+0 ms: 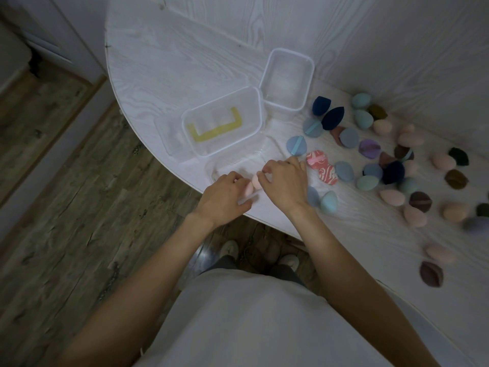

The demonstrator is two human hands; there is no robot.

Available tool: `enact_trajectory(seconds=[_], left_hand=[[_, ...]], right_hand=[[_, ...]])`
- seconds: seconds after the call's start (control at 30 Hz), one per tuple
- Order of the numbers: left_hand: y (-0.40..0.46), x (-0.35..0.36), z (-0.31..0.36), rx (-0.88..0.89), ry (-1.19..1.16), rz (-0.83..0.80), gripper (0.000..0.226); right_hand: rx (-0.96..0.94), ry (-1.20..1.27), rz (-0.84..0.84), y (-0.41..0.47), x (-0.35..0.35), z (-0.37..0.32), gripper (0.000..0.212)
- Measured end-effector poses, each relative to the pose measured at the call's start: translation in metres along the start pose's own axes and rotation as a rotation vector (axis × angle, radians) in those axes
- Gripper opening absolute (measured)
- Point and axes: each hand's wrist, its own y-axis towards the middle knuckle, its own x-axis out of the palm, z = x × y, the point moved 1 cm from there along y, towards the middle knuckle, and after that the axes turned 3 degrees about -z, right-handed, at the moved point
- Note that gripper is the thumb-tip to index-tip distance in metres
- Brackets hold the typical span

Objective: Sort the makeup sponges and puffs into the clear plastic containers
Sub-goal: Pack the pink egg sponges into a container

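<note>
so early stage: counter (158, 62) carries two empty clear containers (222, 123) (287, 80), a third low container (239, 165) at the near edge under the hands. most sponges and puffs (370, 154) lie loose to the right. left hand (225, 200) and right hand (284, 181), close together, each pinch a pink sponge (256, 181) over that container. next, probably: release inside, reach right.

Home room, white woodgrain table (164, 62), wood-plank floor (66, 207), white cabinet (53, 27) by wall
</note>
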Motion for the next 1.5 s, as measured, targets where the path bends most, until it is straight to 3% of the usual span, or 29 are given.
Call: enact_trajectory(seconds=[0.17, 0.33, 0.4, 0.6, 0.7, 0.83, 0.97, 1.1, 1.27, 1.33, 1.5], left_hand=[[-0.003, -0.007, 0.006, -0.001, 0.023, 0.013, 0.049], [-0.005, -0.021, 0.037, 0.174, -0.058, 0.336, 0.034], [0.003, -0.021, 0.059, 0.303, -0.104, 0.352, 0.03], [0.07, 0.028, 0.145, 0.547, -0.053, -0.09, 0.033], [0.11, 0.063, 0.199, 0.615, -0.013, -0.163, 0.036], [0.158, 0.099, 0.259, 0.5, 0.093, -0.128, 0.043], [0.18, 0.125, 0.277, 0.32, 0.261, -0.091, 0.042], [0.178, 0.138, 0.274, 0.298, 0.284, -0.06, 0.039], [0.147, 0.124, 0.256, 0.317, -0.006, 0.004, 0.038], [0.124, 0.105, 0.24, 0.293, -0.142, 0.063, 0.037], [0.065, 0.048, 0.176, -0.016, -0.452, 0.244, 0.03]], right_hand=[[-0.033, 0.153, 0.062, -0.003, -0.006, 0.007, 0.024], [-0.094, 0.207, 0.218, -0.031, -0.024, 0.036, 0.019], [-0.034, 0.201, 0.258, -0.052, -0.027, 0.064, 0.018], [0.376, 0.167, 0.229, -0.136, -0.024, 0.183, 0.015], [0.582, 0.197, 0.237, -0.168, -0.03, 0.237, 0.02], [0.652, 0.214, 0.252, -0.179, -0.038, 0.292, 0.024], [0.551, 0.196, 0.23, -0.155, -0.04, 0.319, 0.024], [0.469, 0.137, 0.124, -0.128, -0.032, 0.326, 0.031], [0.447, 0.11, -0.009, -0.123, -0.016, 0.331, 0.042], [0.462, 0.16, -0.053, -0.125, -0.018, 0.326, 0.036], [0.329, 0.456, -0.031, -0.107, -0.042, 0.267, 0.028]])
